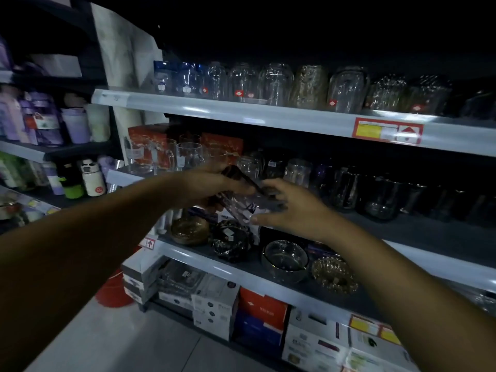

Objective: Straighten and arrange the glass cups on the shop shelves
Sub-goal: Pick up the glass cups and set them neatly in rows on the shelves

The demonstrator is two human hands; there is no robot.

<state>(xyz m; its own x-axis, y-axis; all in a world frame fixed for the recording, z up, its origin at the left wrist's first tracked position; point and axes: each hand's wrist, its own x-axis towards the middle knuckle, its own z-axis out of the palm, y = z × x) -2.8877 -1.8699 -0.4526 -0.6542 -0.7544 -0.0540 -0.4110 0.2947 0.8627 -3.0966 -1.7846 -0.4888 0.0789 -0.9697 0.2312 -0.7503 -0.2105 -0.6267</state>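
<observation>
Shop shelving, seen from the head camera in dim light.

The top shelf [241,114] carries a row of clear glass cups [273,84] standing side by side along its front edge; a red price label [387,130] sits on the edge strip toward the right.

The middle shelf [418,232] holds handled glass mugs [188,154] at its left end and darker glasses [381,200] toward the right, hard to make out.

On the lower shelf [241,267], near the front edge, stand a glass bowl [284,259] and, just beside it on the right, a gold ribbed dish [334,275]. Stacked boxes [263,318] fill the space beneath.

The left hand [209,186] and right hand [292,208] meet in front of the middle shelf's left part.

Between them is the held glass cup [241,205], tilted, off every shelf. The left hand's fingers curl round its upper left side. The right hand, fingers spread, grips its right side, thumb below and fingertips at its upper end.
</observation>
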